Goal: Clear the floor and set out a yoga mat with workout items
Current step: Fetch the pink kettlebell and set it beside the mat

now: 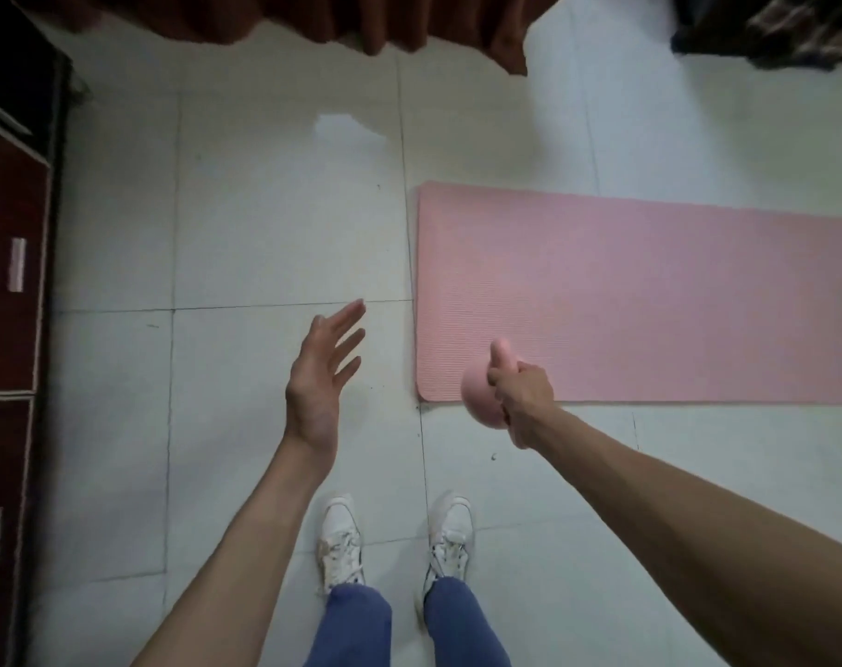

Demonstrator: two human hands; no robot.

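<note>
Pink kettlebell [479,399] clamped by handle in right hand [525,392], hanging over near-left corner of unrolled yoga mat [650,291], probably for placement; left hand [320,373] spread, empty.

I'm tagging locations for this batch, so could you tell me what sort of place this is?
Probably a room in a home: a white tiled floor, a dark red curtain along the far edge, and a dark wooden cabinet to the left. A pink yoga mat lies unrolled.

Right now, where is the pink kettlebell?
In the head view, the right hand holds the pink kettlebell by its handle, above the near left corner of the yoga mat.
</note>
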